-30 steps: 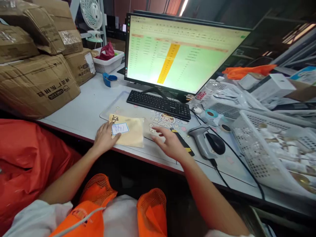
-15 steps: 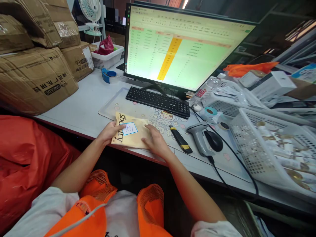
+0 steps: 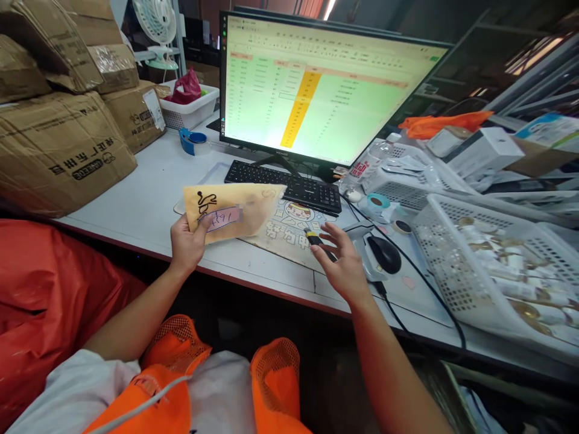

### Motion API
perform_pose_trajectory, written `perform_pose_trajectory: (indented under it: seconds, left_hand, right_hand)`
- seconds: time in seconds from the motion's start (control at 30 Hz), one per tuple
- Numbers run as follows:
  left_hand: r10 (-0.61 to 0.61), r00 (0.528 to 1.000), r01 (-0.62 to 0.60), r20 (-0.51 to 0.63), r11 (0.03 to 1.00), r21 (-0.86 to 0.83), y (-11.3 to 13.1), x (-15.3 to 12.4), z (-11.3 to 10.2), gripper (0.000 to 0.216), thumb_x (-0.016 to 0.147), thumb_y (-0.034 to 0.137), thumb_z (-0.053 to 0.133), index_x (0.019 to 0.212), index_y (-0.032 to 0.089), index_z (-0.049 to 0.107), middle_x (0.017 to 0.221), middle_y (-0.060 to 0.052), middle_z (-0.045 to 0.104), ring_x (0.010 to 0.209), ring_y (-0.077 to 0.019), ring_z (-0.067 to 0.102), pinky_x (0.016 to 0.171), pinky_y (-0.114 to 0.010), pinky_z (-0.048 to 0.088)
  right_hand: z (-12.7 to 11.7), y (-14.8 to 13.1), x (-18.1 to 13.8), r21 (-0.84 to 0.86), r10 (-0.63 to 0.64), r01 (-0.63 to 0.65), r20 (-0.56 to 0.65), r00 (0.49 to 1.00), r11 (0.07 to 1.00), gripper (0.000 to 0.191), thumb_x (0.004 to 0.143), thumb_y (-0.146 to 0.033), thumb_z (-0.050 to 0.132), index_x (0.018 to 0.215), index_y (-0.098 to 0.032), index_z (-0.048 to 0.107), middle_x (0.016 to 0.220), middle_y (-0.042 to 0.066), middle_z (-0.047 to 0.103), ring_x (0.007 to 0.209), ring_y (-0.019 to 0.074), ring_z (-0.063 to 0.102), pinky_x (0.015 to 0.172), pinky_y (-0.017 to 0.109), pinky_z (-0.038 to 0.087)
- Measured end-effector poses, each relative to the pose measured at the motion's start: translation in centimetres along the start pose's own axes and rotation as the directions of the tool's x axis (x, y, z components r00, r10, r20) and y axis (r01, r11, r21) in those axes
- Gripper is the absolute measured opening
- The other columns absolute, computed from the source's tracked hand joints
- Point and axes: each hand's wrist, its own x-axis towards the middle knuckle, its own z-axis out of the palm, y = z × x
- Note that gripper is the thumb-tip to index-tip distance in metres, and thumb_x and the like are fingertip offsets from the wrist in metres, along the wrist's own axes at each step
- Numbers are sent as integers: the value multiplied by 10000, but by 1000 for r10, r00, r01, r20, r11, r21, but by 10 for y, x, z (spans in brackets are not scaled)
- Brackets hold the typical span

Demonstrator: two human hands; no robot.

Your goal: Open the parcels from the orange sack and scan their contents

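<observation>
My left hand (image 3: pixel 189 242) grips the left end of a yellowish packet (image 3: pixel 253 211), thumb on top. The packet bears black lettering and a label with handwriting, and is raised above the desk edge and tilted. My right hand (image 3: pixel 341 260) is off the packet, fingers apart, over the utility knife (image 3: pixel 312 235), whose black and yellow body is partly hidden behind the fingers. Whether they touch it I cannot tell. Just right of that hand lie a grey barcode scanner (image 3: pixel 368 259), partly covered, and a black mouse (image 3: pixel 383 254).
Behind the packet are a black keyboard (image 3: pixel 271 178) and a monitor (image 3: pixel 253 90) with a spreadsheet. A white basket (image 3: pixel 441 265) of small items stands right, near a tape roll (image 3: pixel 377 202). Cardboard boxes (image 3: pixel 58 150) are stacked left. A blue tape dispenser (image 3: pixel 187 141) sits behind.
My right hand has let go of the packet and moved right to the utility knife. My left hand has lifted and tilted the packet. The camera view has shifted slightly.
</observation>
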Motion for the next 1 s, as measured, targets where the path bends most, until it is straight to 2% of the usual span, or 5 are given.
perform_pose_trajectory:
  seconds: [0.17,0.37,0.47,0.63,1.0]
  left_hand:
    - [-180,980,195,79,942,-273,-6,-6,15,402,708,419,885,970,161,723,990,-79,780,945,-250,744,837,-332,606]
    - [-336,914,396,226,856,-332,11,-21,29,541,602,443,944,1000,156,718,977,-98,786,1041,-317,736,879,-393,623]
    - [-420,851,511,317,801,-312,14,-25,25,537,613,450,940,1002,148,726,964,-111,791,1012,-335,748,872,-411,634]
    - [-466,722,613,512,774,-160,9,-29,17,619,645,397,936,1160,135,714,1086,-124,788,1005,-327,753,894,-409,631]
    - [-291,829,409,477,898,-162,6,-35,23,589,644,425,936,1111,121,748,1092,-120,786,1019,-306,742,907,-383,615]
  right_hand:
    - [0,-7,-5,214,102,-120,94,990,969,637,862,-574,721,1375,-240,541,1206,131,704,1084,259,696,961,475,584]
    - [22,-44,-6,374,56,-206,374,926,904,539,852,-650,694,1192,-232,676,968,67,740,874,230,700,781,379,602]
    - [29,-52,-7,363,55,-195,362,931,911,442,841,-647,707,897,-209,718,845,45,706,810,220,667,723,342,569]
    - [38,-58,-11,412,103,-212,270,957,886,492,851,-659,688,912,-171,702,819,48,680,732,182,615,624,286,515]
    - [32,-53,-14,468,84,-293,417,905,834,474,793,-537,807,1027,-165,631,791,9,663,596,143,621,540,293,581]
